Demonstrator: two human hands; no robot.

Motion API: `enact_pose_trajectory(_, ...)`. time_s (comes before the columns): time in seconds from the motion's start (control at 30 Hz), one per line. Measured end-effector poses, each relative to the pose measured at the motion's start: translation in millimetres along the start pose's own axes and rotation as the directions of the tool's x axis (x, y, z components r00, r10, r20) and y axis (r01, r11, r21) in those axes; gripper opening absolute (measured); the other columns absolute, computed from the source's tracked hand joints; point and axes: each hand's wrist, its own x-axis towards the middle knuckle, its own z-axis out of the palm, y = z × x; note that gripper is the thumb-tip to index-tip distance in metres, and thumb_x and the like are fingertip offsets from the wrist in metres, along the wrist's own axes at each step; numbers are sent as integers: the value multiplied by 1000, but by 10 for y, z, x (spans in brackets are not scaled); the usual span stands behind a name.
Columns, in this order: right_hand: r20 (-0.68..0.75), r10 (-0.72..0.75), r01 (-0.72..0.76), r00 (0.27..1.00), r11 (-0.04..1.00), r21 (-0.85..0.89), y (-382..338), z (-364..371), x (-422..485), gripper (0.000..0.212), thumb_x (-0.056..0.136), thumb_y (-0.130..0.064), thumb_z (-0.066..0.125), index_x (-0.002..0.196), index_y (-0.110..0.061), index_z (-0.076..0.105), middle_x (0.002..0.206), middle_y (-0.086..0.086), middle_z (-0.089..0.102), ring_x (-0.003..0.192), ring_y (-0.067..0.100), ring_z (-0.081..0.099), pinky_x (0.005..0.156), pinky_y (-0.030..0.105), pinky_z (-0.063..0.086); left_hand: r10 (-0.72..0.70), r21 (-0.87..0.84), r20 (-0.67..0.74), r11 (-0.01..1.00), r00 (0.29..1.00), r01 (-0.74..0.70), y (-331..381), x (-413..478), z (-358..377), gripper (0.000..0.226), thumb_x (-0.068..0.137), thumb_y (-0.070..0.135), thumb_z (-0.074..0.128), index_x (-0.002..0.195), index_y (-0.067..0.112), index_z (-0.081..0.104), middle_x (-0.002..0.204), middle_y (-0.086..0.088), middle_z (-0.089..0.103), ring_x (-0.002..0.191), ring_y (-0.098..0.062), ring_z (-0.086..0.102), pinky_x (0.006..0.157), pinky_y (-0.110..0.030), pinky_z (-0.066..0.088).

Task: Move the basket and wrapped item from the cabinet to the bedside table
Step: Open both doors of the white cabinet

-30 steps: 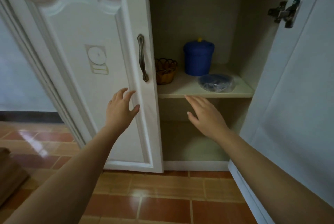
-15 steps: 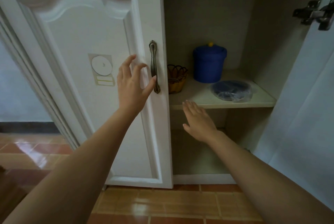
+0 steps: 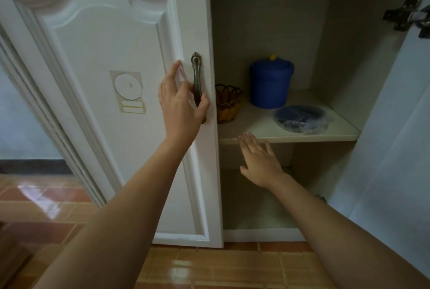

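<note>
A small brown wicker basket (image 3: pixel 229 104) stands at the left end of the cabinet shelf (image 3: pixel 260 129), partly hidden by the left door. The wrapped item (image 3: pixel 301 118), a dark round thing in clear plastic, lies near the shelf's front right. My left hand (image 3: pixel 181 104) is on the metal door handle (image 3: pixel 196 74), with the thumb on its right side, the fingers curling in from the left and the index finger pointing up. My right hand (image 3: pixel 260 160) hovers flat, fingers straight, just below the shelf's front edge, holding nothing.
A blue lidded bucket (image 3: pixel 271 82) stands at the back of the shelf between the basket and the wrapped item. The left door (image 3: pixel 104 55) is shut and the right door (image 3: pixel 400 125) hangs open. Below the shelf is a dark compartment, and tiled floor (image 3: pixel 209 265) lies underneath.
My left hand rose from the lower door panel to the handle and closed round it. My right hand stayed just below the shelf edge. The view moved closer to the cabinet.
</note>
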Motion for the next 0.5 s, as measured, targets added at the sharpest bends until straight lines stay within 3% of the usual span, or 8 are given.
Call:
enact_pose_trajectory(0.13,5,-8,8,1000,1000,0,30,-3,-4,79,90,-30,48,145,-18,-8,155,2,-9,140,16,-13,111,46,-3,-23,7,6,1000,1000,23,36,-23,-48,18,79,23,64,78,7,56,143,-9,34,132,-25,27,104,-32,17)
enact_pose_trajectory(0.4,-2,7,-7,1000,1000,26,-6,-8,-18,89,85,-26,56,145,-17,-9,155,4,-11,140,18,-12,111,46,-2,13,-20,9,1000,1000,-12,97,-188,-336,15,78,18,66,77,9,54,143,-9,35,132,-22,30,103,-42,35)
enact_pose_trajectory(0.5,-1,33,-32,999,999,31,-40,-19,-23,91,84,-24,57,145,-18,-9,155,5,-11,140,19,-12,112,46,-1,22,-8,17,1000,1000,-22,128,-241,-440,16,79,17,66,78,8,54,143,-9,35,130,-20,33,101,-39,37)
